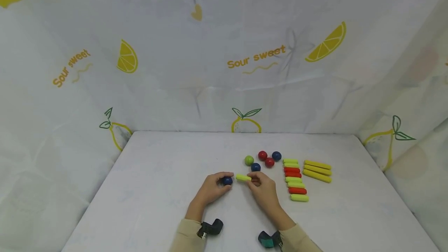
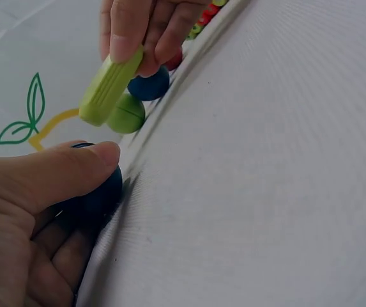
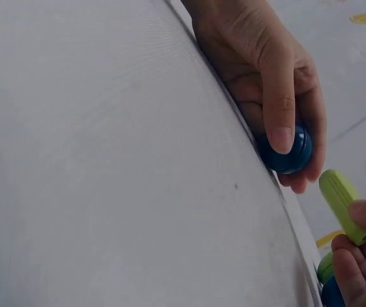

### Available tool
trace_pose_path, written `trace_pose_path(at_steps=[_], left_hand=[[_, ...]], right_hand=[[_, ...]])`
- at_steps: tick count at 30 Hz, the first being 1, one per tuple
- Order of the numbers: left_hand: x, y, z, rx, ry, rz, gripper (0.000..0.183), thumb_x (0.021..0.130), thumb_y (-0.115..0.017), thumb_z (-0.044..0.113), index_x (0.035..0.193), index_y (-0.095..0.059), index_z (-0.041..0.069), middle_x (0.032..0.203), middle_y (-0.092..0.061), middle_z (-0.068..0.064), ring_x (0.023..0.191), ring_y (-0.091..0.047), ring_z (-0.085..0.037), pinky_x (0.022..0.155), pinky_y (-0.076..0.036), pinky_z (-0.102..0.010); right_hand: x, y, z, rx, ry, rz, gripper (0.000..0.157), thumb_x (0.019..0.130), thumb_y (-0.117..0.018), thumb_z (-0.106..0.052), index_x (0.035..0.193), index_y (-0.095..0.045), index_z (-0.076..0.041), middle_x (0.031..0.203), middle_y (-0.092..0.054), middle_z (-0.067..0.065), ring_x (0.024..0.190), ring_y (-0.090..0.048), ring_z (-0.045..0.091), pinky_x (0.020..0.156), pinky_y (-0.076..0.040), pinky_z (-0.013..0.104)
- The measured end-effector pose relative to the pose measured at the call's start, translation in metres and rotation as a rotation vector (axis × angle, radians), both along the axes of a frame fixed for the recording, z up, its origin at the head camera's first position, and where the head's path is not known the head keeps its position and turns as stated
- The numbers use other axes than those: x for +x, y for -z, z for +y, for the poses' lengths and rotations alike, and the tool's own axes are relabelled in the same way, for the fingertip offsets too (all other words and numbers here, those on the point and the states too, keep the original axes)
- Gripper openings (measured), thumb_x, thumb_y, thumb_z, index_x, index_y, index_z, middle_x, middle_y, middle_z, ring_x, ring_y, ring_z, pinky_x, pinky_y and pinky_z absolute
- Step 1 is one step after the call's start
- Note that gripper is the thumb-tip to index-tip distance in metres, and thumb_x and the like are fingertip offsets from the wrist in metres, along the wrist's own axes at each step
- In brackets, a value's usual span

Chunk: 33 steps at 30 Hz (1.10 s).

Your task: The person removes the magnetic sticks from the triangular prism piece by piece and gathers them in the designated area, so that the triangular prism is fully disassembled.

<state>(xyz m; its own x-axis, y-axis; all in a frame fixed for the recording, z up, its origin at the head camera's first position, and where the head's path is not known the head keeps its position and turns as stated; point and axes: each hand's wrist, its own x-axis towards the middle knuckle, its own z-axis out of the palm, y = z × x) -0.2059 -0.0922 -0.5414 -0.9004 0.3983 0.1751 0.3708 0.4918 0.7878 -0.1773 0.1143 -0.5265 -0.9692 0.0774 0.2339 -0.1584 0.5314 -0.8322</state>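
Observation:
On the white table, my left hand (image 1: 212,188) grips a dark blue ball (image 1: 227,181) between thumb and fingers. In the left wrist view the thumb lies over that blue ball (image 2: 99,192), which is partly hidden. My right hand (image 1: 263,190) pinches one end of a short yellow-green stick (image 1: 242,177), its free end pointing toward the left hand. The right wrist view shows the stick (image 3: 343,203) held apart from the blue ball (image 3: 291,152). Just beyond the right hand lie another blue ball (image 1: 256,167) and a green ball (image 1: 249,160).
Two red balls (image 1: 262,155) and a blue ball (image 1: 276,156) lie farther back. To the right runs a column of short yellow-green and red sticks (image 1: 297,190), with longer yellow sticks (image 1: 317,171) beside it. A printed cloth (image 1: 196,100) hangs behind the table (image 1: 140,189).

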Motion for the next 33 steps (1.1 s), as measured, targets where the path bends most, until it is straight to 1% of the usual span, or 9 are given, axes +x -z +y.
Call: trace_pose_path(at_steps=[3,7,13,17,21,25,28,30,33], left_hand=[[0.000,0.000,-0.001,-0.005,0.002,-0.006,0.038,0.085,-0.070,0.019,0.122,-0.064,0.013,0.124,-0.064,-0.003,0.121,-0.056,-0.022,0.104,-0.044,-0.040],[0.001,0.001,-0.001,-0.021,0.004,-0.014,0.040,0.086,-0.069,0.024,0.124,-0.062,0.015,0.127,-0.063,-0.001,0.123,-0.055,-0.021,0.106,-0.042,-0.040],[0.000,0.003,-0.002,-0.033,0.010,0.006,0.043,0.087,-0.069,0.024,0.128,-0.060,0.015,0.129,-0.061,-0.001,0.124,-0.054,-0.021,0.107,-0.041,-0.038],[0.000,0.003,-0.002,-0.027,0.020,0.010,0.045,0.087,-0.069,0.023,0.129,-0.059,0.014,0.130,-0.060,-0.002,0.125,-0.053,-0.021,0.108,-0.040,-0.038],[0.000,0.002,-0.003,-0.024,0.028,0.024,0.045,0.087,-0.068,0.023,0.130,-0.058,0.014,0.130,-0.060,-0.003,0.125,-0.053,-0.021,0.107,-0.041,-0.038],[0.000,0.001,-0.003,-0.028,0.036,0.047,0.045,0.088,-0.068,0.024,0.130,-0.058,0.013,0.129,-0.061,-0.004,0.124,-0.054,-0.023,0.106,-0.042,-0.038],[0.000,0.001,-0.003,-0.031,0.038,0.045,0.045,0.088,-0.068,0.024,0.130,-0.058,0.013,0.129,-0.061,-0.004,0.124,-0.054,-0.022,0.106,-0.041,-0.037],[0.000,0.000,-0.003,-0.029,0.036,0.036,0.045,0.087,-0.068,0.023,0.130,-0.058,0.013,0.130,-0.061,-0.003,0.124,-0.054,-0.022,0.107,-0.041,-0.037],[0.002,0.000,-0.002,-0.024,0.034,0.028,0.045,0.087,-0.068,0.021,0.130,-0.058,0.013,0.130,-0.060,-0.004,0.125,-0.053,-0.022,0.107,-0.041,-0.038]], right_hand=[[0.001,-0.002,0.006,-0.030,-0.020,-0.065,0.020,0.082,-0.073,-0.011,0.101,-0.068,-0.012,0.100,-0.069,0.002,0.086,-0.064,0.013,0.079,-0.057,0.024],[0.008,-0.009,0.024,-0.071,-0.030,-0.154,0.023,0.084,-0.071,-0.013,0.107,-0.067,-0.013,0.105,-0.067,0.000,0.093,-0.062,0.014,0.084,-0.055,0.023],[0.024,-0.023,0.060,-0.008,0.009,-0.181,0.027,0.084,-0.071,-0.010,0.110,-0.066,-0.008,0.108,-0.067,0.004,0.096,-0.063,0.017,0.083,-0.055,0.021],[0.037,-0.026,0.087,0.044,0.036,-0.174,0.027,0.084,-0.071,-0.010,0.110,-0.066,-0.007,0.110,-0.067,0.007,0.092,-0.063,0.010,0.079,-0.054,0.015],[0.050,-0.024,0.111,0.084,0.060,-0.200,0.029,0.086,-0.070,-0.017,0.112,-0.065,-0.007,0.114,-0.065,0.010,0.089,-0.062,0.002,0.076,-0.053,0.012],[0.061,-0.019,0.128,0.107,0.091,-0.306,0.035,0.087,-0.068,-0.030,0.115,-0.064,-0.009,0.121,-0.062,0.012,0.095,-0.063,0.010,0.078,-0.055,0.018],[0.067,-0.014,0.138,0.118,0.104,-0.375,0.043,0.087,-0.066,-0.040,0.118,-0.062,-0.009,0.124,-0.060,0.013,0.098,-0.063,0.015,0.078,-0.056,0.022],[0.070,-0.013,0.142,0.126,0.103,-0.389,0.045,0.088,-0.064,-0.042,0.119,-0.062,-0.009,0.124,-0.061,0.013,0.098,-0.062,0.015,0.078,-0.056,0.022],[0.073,-0.011,0.146,0.141,0.100,-0.371,0.043,0.089,-0.065,-0.039,0.118,-0.062,-0.008,0.121,-0.063,0.012,0.095,-0.062,0.011,0.076,-0.055,0.020]])
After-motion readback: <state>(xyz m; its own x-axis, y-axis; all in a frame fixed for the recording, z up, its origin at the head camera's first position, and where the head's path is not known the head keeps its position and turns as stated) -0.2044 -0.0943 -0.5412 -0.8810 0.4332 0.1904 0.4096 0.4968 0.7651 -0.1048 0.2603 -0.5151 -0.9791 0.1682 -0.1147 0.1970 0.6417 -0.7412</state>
